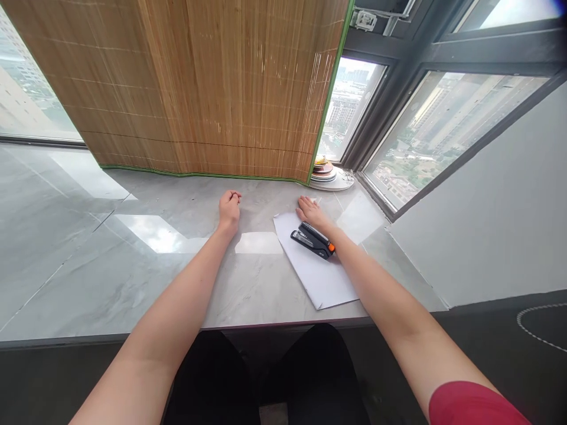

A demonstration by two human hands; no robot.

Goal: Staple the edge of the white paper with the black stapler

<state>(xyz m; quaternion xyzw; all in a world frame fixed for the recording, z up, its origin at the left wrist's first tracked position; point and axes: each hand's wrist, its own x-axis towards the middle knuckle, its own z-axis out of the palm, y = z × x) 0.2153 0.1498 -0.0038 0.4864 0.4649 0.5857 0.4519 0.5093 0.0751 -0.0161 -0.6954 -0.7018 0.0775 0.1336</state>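
My left hand (229, 210) rests on the grey marble-patterned ledge with its fingers curled in; nothing shows in it. Flat near the far right corner of a stack of white paper (316, 283) lies my right hand (312, 212), fingers stretched out. A black stapler (310, 241) with an orange part at its near end lies on the paper, just left of my right wrist. My right forearm crosses over the paper's right side and hides part of it.
A bamboo blind (212, 88) with green edging hangs in front of the window, down to the ledge (146, 283). Stacked plates (333, 179) stand in the far right corner beside the window frame. A white wall (496, 212) bounds the right side.
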